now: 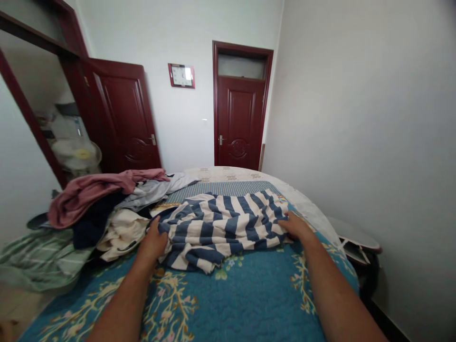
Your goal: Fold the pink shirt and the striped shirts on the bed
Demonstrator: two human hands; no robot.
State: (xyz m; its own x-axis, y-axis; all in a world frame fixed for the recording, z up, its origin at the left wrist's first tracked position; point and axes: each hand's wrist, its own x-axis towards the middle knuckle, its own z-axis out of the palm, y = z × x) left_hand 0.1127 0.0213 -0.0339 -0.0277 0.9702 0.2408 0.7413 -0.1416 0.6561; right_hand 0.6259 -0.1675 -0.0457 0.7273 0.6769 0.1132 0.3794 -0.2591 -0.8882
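A blue-and-white striped shirt (pixel 228 223) lies rumpled on a teal floral quilt (pixel 249 294), its near edge bunched in folds. My left hand (pixel 156 238) is closed on the shirt's left end, where a dark edge shows; its thumb points inward over the cloth and the other fingers are partly hidden. At the opposite end, my right hand (pixel 295 225) grips the shirt's right edge, with its fingertips tucked into the fabric. Between the two hands the cloth stays spread on the quilt.
Left of the shirt sits a heap of clothes, with a pink garment (pixel 89 194), a cream one (pixel 123 232) and a green checked one (pixel 42 259). A round stool-like object (pixel 356 237) stands by the right wall. Beyond the table are two dark red doors (pixel 119 109) and a wall clock (pixel 182 76).
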